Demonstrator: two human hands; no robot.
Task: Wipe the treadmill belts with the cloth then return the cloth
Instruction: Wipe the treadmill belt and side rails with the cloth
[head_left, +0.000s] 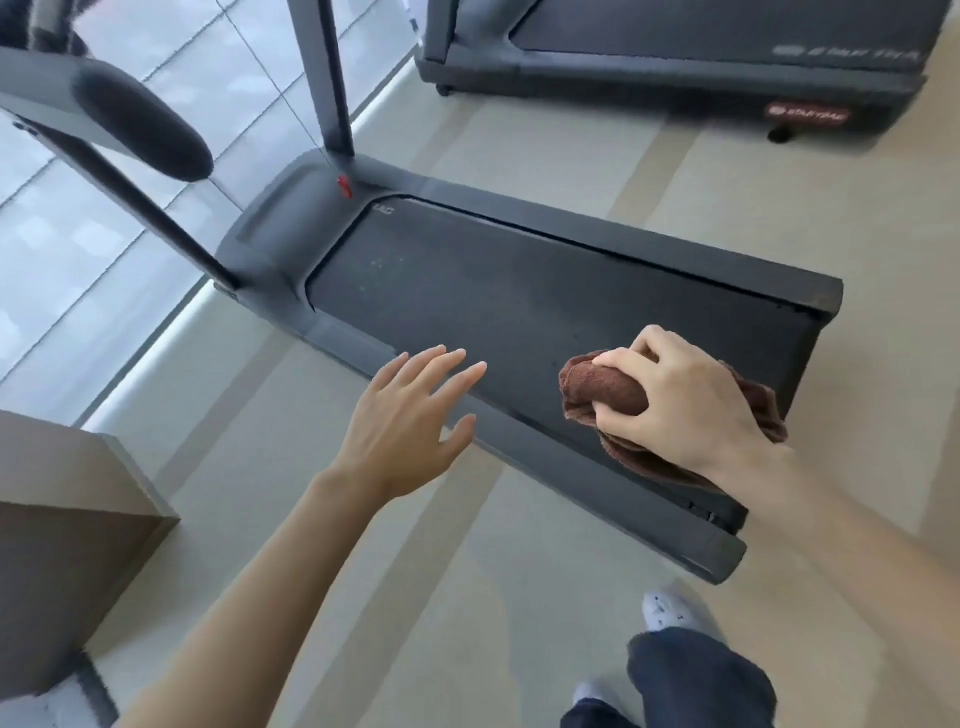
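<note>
1. We see a reddish-brown cloth (602, 392), one plain colour.
2. The treadmill belt (519, 301) is black, with some small pale specks near its front end.
3. The frame (587, 470) around the belt is dark grey.
4. A small red clip (344, 187) is at the base of the grey post (324, 78).
5. The floor (415, 545) is beige with broad paler stripes.
6. The second treadmill (675, 67) is dark grey with a red label (808, 113).
7. Our trousers (696, 675) are dark blue, and the shoe (667, 610) is white with little dark dots.

Right hand (685, 400) bunched around the brown cloth (602, 395) on the treadmill belt (519, 291), left hand (410, 415) spread over the belt's near edge.
</note>
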